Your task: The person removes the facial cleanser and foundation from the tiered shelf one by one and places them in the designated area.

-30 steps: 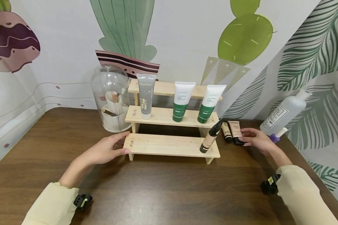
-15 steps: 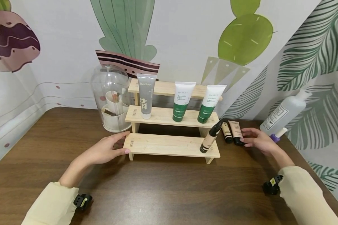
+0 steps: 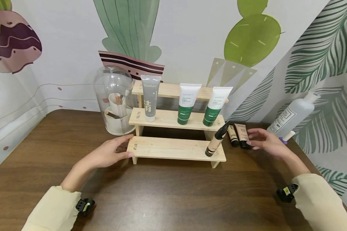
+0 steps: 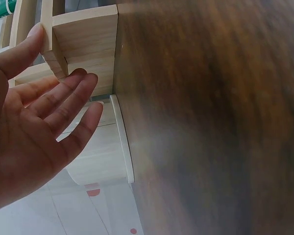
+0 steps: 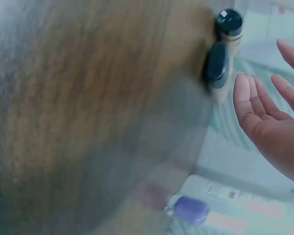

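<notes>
My left hand [image 3: 105, 154] holds the left end of the lowest step of a three-tier wooden display rack [image 3: 173, 149], thumb at the front corner and index finger at the back. The left wrist view shows the thumb [image 4: 32, 41] on the board's edge, the other fingers loosely extended. My right hand [image 3: 267, 142] is open beside a BB cream tube [image 3: 241, 133], fingertips close to its black cap; in the right wrist view its fingers [image 5: 242, 95] hold nothing. A smaller beige tube [image 3: 232, 136] with a black cap lies alongside. A black-and-beige cosmetic bottle [image 3: 215, 144] stands on the lowest step.
The middle step bears a grey tube [image 3: 151, 98] and two white-and-green tubes [image 3: 186, 110]. Left of the rack stands a clear dome [image 3: 99, 93] over white cups with brushes. A large translucent bottle [image 3: 293, 112] and a purple-and-white small bottle [image 5: 191, 209] are at the right.
My right hand has shifted slightly right, and its fingers have drawn back a little from the BB cream tube. The left hand stays at the rack.
</notes>
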